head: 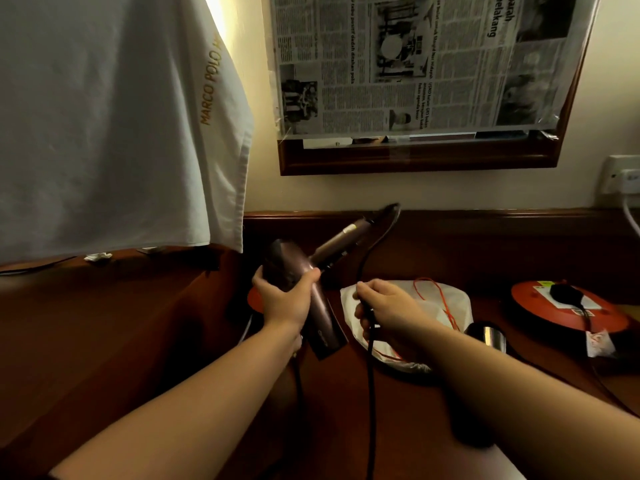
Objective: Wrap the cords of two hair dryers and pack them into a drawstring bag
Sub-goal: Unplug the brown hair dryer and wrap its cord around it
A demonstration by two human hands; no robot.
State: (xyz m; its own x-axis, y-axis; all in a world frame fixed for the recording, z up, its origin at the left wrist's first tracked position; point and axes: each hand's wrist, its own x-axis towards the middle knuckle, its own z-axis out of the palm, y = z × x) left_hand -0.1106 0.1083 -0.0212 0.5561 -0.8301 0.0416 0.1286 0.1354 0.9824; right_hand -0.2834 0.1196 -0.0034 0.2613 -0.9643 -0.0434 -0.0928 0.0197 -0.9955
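Cord-wrapping, dryer 1. The left hand [285, 299] was closed around the barrel of the hair dryer [308, 285], held above the table [398, 410] near its front edge; the right hand [384, 306] pinched the black cord [371, 375], which hung slack toward the front edge. Behind lay the white drawstring bag [446, 306], unfilled. Judged next: winding the cord around the handle, keeping tension.

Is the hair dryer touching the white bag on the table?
Apart. In the head view the left hand holds the hair dryer up, and dark table shows between it and the white bag.
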